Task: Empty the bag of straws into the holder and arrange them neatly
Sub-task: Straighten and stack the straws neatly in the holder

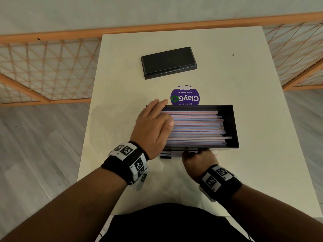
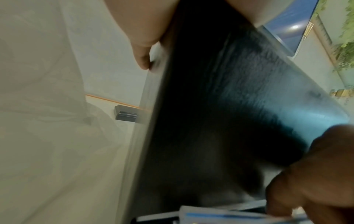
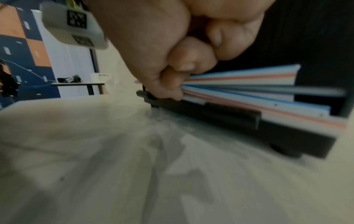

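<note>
A black open-topped holder (image 1: 234,126) sits mid-table, filled with striped straws (image 1: 197,126) lying lengthwise. My left hand (image 1: 152,126) is draped over its left end, fingers curled over the far corner and thumb on the straws. My right hand (image 1: 199,161) is at the holder's near bottom edge. In the right wrist view its curled fingers (image 3: 178,84) pinch a bunch of straws (image 3: 249,75) sticking out over the front tray (image 3: 229,113). A crumpled clear bag (image 2: 57,106) lies left of the holder (image 2: 210,106).
The holder's black lid (image 1: 168,62) lies flat at the back of the white table (image 1: 262,102). A round purple sticker (image 1: 185,97) sits just behind the holder. An orange mesh fence stands on both sides and behind the table.
</note>
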Available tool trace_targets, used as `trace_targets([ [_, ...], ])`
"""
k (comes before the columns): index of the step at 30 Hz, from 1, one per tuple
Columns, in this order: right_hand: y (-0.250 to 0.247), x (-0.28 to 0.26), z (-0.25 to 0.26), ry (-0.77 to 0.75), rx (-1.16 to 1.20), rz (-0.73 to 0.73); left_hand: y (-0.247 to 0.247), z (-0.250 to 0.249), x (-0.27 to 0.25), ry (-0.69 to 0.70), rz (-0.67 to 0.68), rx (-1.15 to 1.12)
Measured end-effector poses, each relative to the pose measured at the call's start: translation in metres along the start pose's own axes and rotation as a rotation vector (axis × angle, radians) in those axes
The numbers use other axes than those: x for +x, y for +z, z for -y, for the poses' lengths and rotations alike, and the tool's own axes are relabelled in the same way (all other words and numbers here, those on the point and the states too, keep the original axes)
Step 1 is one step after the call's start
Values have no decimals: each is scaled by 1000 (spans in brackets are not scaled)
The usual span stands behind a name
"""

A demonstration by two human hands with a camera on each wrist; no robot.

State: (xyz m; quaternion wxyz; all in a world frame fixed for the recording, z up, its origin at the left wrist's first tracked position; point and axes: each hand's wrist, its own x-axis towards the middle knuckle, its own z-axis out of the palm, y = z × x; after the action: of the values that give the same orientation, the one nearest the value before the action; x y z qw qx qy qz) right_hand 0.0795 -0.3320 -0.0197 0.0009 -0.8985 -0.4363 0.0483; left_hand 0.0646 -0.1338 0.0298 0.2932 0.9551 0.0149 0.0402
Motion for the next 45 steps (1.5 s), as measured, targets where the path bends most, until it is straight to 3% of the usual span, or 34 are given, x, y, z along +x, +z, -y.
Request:
trace_targets([
  [4,-39,-13,1,-26,36,-1,-5,-4,-2,-14,-27,-179],
  [8,-89,-24,1,14,14,-106,-22,-13,-3,-143,-53,-495],
  [11,-123,-20,-7,62,4,-219,-35,-20,-2,-112,-89,-585],
  [14,-142,-4,-14,117,-15,-160,-39,-27,1,-68,-163,-583],
  [18,-129,17,-13,107,-16,-11,-35,-32,1,-29,-213,-453],
  [23,-120,-7,-5,2,179,-66,-12,-20,3,-7,-26,-164],
  [25,-107,-17,-1,-47,161,63,-5,-13,3,27,-36,-109],
  [26,-95,-17,-1,-47,116,195,-3,-12,2,43,-68,-110],
  [28,-64,-13,-5,23,32,418,0,-10,3,83,-152,-101],
  [30,-48,-4,-4,67,-3,520,0,-12,4,108,-182,-57],
  [35,-17,3,-4,139,-14,383,-1,-14,4,131,-158,-53],
  [39,-11,7,-7,150,29,422,-4,-14,2,117,-158,-135],
  [43,-61,4,1,7,-32,538,-10,-16,1,64,-215,-315],
  [45,-81,-10,-3,31,6,471,-17,-15,-1,-2,-298,-464],
])
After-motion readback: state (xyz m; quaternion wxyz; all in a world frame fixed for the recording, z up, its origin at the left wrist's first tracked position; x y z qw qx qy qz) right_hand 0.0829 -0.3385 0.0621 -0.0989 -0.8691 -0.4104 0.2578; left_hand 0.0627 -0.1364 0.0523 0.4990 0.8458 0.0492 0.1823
